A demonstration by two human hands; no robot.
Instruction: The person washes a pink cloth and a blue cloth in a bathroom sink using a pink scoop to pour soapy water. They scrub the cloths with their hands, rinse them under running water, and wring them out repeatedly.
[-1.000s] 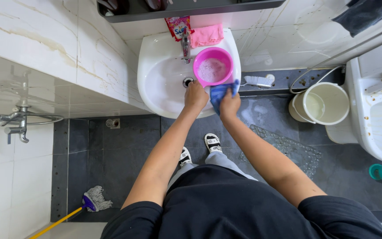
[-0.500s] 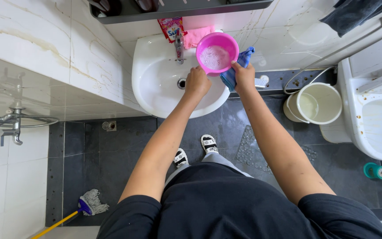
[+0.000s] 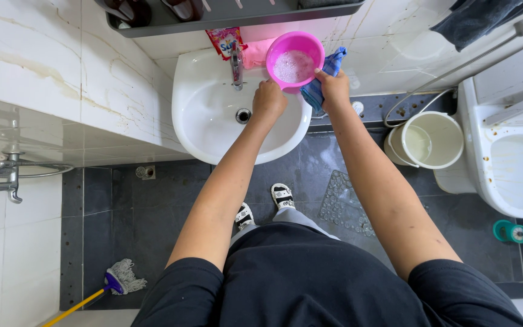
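A: What has each hand got?

B: The left hand (image 3: 269, 100) is clenched on the near rim of the pink bowl (image 3: 295, 57), which sits on the far right edge of the white sink (image 3: 213, 130). The right hand (image 3: 334, 89) is closed around a blue cloth (image 3: 325, 75), bunched against the bowl's right side.

A: What could go wrong?

B: I'd judge the bowl the weak point. It rests on a curved, glossy ceramic lip and holds foamy, soapy water. A push from the cloth, or a slip of wet fingers on smooth plastic, could tip it, and the suds would go into the basin or onto the dark tiled floor (image 3: 171, 218). Soap on those tiles, just by the person's sandals (image 3: 282, 195), would be slick.

A: And the textures?

B: Bowl: round, thin, shiny plastic. Cloth: soft, checked, limp and probably wet. Sink: a hard, smooth oval with a metal tap (image 3: 236, 63) on the far side. To the right stand a round cream bucket (image 3: 431, 139) and a stained white toilet (image 3: 509, 163); near left lies a stringy mop (image 3: 125, 277) with a yellow handle.
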